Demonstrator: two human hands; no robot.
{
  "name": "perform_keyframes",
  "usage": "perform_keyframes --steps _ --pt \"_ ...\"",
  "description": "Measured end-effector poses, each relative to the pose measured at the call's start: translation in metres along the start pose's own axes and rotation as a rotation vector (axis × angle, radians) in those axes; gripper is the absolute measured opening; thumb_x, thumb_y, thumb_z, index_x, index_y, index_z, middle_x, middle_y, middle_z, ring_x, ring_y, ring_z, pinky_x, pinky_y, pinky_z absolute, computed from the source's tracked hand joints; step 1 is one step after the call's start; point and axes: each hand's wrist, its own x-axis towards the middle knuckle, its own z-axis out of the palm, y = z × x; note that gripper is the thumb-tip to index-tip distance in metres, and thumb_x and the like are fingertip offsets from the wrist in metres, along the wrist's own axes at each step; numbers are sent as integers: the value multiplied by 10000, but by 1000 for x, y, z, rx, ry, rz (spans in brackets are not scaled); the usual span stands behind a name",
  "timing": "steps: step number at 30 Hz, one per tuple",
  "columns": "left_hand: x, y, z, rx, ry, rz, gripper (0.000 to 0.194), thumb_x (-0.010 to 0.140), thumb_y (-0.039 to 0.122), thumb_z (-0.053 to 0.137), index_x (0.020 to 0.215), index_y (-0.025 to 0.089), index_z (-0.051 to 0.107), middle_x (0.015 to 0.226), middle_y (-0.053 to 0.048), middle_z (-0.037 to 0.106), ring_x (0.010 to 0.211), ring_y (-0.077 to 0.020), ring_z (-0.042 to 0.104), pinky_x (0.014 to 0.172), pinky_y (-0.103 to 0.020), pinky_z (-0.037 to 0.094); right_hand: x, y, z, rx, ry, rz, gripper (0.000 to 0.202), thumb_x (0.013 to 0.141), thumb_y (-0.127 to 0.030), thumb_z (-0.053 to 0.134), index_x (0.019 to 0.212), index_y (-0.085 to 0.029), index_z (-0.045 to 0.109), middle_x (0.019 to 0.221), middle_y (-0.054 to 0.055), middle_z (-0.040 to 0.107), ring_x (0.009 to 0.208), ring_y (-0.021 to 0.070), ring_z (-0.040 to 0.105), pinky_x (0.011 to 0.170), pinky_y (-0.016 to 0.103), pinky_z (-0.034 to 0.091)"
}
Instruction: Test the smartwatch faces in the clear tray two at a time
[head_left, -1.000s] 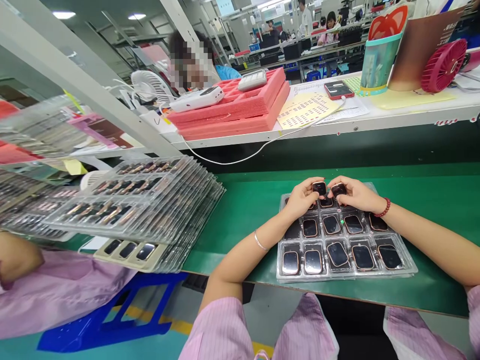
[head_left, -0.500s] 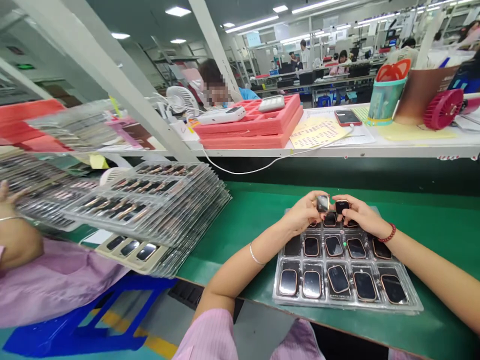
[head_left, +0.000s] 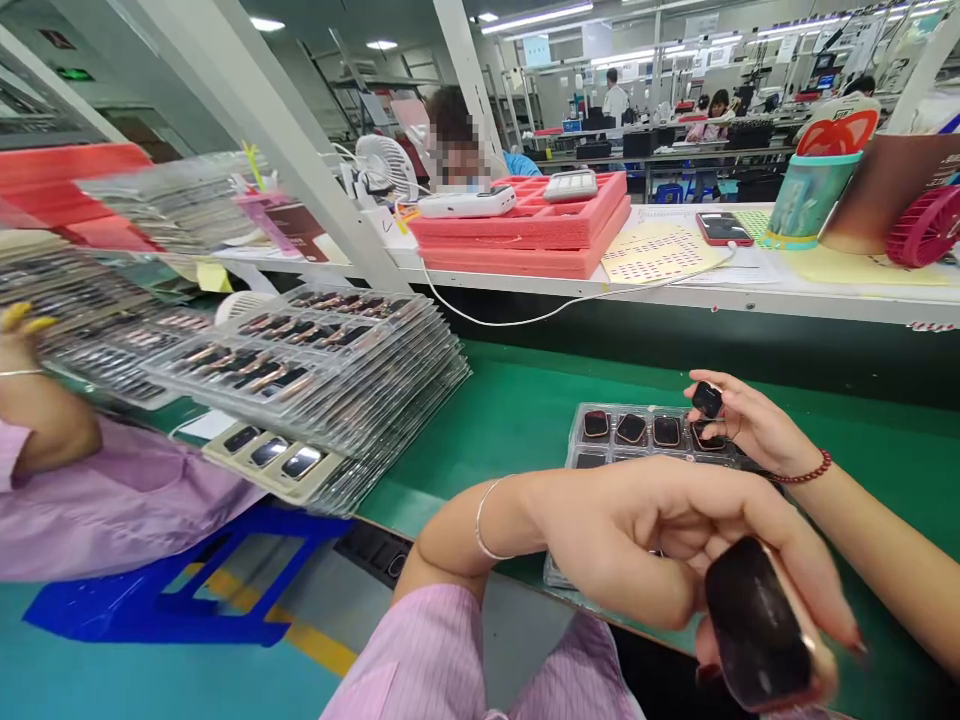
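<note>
Close to the camera, my left hand (head_left: 637, 535) grips a strapless smartwatch body (head_left: 761, 625) with a dark screen and a gold-coloured rim. Its fingers curl round the sides, and the screen is tilted towards me. Farther back, my right hand (head_left: 769, 425) pinches a second smartwatch body (head_left: 707, 400) above the far right part of a clear plastic tray (head_left: 555, 574). More watch bodies, such as one dark-faced watch (head_left: 631, 429), lie in the tray's back row of pockets. My left hand and forearm hide most of the front rows.
A tall stack of clear trays (head_left: 397, 400) holding watches stands on the green table (head_left: 495, 400) to the left. Beyond it, a co-worker's pink sleeve (head_left: 112, 520) shows. A white shelf edge (head_left: 675, 290) crosses behind, with pink foam trays (head_left: 517, 245) and a hanging white cable (head_left: 495, 323).
My left hand has moved from above the tray towards the camera and right, carrying its watch. My right hand has shifted slightly right in view, still with its watch. The view itself has shifted.
</note>
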Motion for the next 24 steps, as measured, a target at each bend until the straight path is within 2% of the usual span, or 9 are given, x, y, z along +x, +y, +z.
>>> perform_keyframes --steps 3,5,7,9,11,14,18,21,24 --pt "-3 -10 -27 -10 215 118 323 679 78 648 983 187 636 821 -11 693 637 -87 646 574 -161 500 -27 -35 26 69 -77 -90 332 822 -401 815 1110 -274 711 1123 50 646 876 177 710 656 250 619" --pt "1 -20 -57 34 398 202 425 622 52 673 1021 186 612 797 -8 697 598 -81 615 530 -151 451 -49 -54 48 106 -174 -120 321 824 -400 826 1081 -254 700 1088 50 643 824 162 717 608 225 601" --pt "11 -33 -91 55 592 232 513 583 61 683 1069 196 591 843 -2 700 607 -73 600 495 -142 391 -68 -67 70 179 -327 -84 340 822 -393 837 1083 -243 680 1057 41 647 784 138 721 598 201 582" --pt "22 -50 -118 59 718 182 530 583 101 689 1093 187 578 883 -18 707 640 -81 607 518 -161 392 -82 -74 89 285 -442 -7 405 783 -388 875 1085 -221 664 1036 38 656 774 111 712 628 181 565" --pt "31 -68 -135 66 788 82 499 598 147 697 1077 178 564 859 -24 704 623 -88 596 522 -187 388 -90 -77 100 372 -507 62 493 709 -377 928 1076 -196 654 1011 37 662 762 91 696 650 170 551" --pt "35 -87 -147 122 811 1 460 629 182 726 1055 176 553 840 -22 699 609 -91 589 530 -208 389 -97 -82 105 432 -514 120 545 661 -366 953 1072 -189 643 992 23 663 738 71 678 653 159 537" --pt "30 -92 -150 200 855 32 478 659 211 738 1098 183 551 863 -16 703 614 -88 601 522 -195 376 -105 -84 109 392 -484 141 517 699 -358 933 1091 -209 630 1004 8 671 701 47 676 671 149 530" --pt "29 -88 -148 234 899 44 499 671 217 733 1136 180 556 852 -13 703 620 -97 608 528 -204 388 -99 -78 110 369 -452 82 528 732 -401 911 1123 -210 613 1040 44 694 741 94 718 670 185 555" --pt "30 -85 -145 301 952 92 373 713 232 724 1063 171 610 868 -26 702 681 -112 623 566 -219 429 -71 -64 93 254 -363 -48 415 872 -468 774 1148 -199 622 1146 107 698 875 178 759 666 230 594"
